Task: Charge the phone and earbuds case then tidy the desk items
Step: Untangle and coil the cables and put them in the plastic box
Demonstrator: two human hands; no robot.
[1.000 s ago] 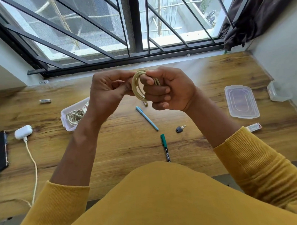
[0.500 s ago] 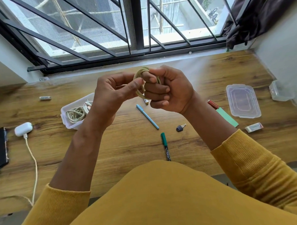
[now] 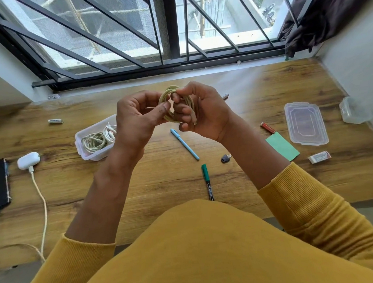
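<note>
Now both hands are up over the desk (image 3: 161, 184), right hand (image 3: 203, 113) gripping the coiled cable (image 3: 190, 103), left hand (image 3: 138, 119) pinching its loops (tidying step, surely), next stop probably the cable tub (image 3: 86, 155) nearby.

Grained matt wood desk (image 3: 140, 185), clear glossy plastic lid (image 3: 306, 123), ribbed cloth sleeve (image 3: 310, 200), smooth white plastic earbuds case (image 3: 28, 160)

Bright daylight pours through the barred window (image 3: 177, 29) beyond the hands, washing the sill pale and casting soft glare on the wooden desk (image 3: 264, 85) past the right hand (image 3: 203, 113). Wide-angle distortion bends the frame edges; slight motion blur softens everything.
</note>
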